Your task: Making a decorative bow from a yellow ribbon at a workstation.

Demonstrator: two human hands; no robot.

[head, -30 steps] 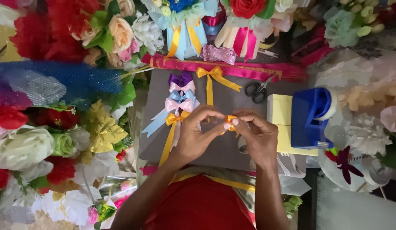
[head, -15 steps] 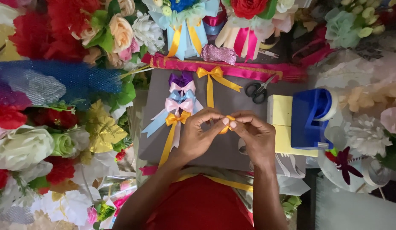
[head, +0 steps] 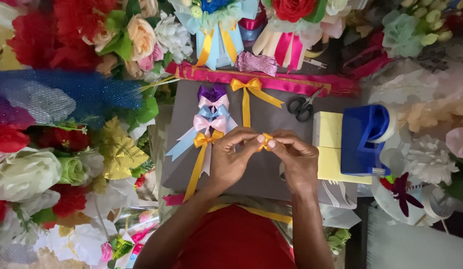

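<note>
My left hand [head: 230, 160] and my right hand [head: 295, 158] meet over a grey board [head: 271, 117], both pinching a small folded piece of orange ribbon [head: 265, 141] between the fingertips. Left of the hands lies a column of finished ribbon bows [head: 210, 119] in purple, blue, pink and orange. A separate orange bow [head: 247, 85] with long tails lies at the top of the board. Much of the orange ribbon piece is hidden by my fingers.
Black scissors [head: 302, 106] lie at the board's upper right. A blue tape dispenser [head: 365, 139] stands on yellow pads [head: 327, 130] to the right. A pink ribbon strip [head: 291, 82] runs along the top. Artificial flowers [head: 37, 164] crowd the left, top and right.
My hands have stayed in place while the fingers worked the orange ribbon piece slightly; it sits more tightly folded between the fingertips.
</note>
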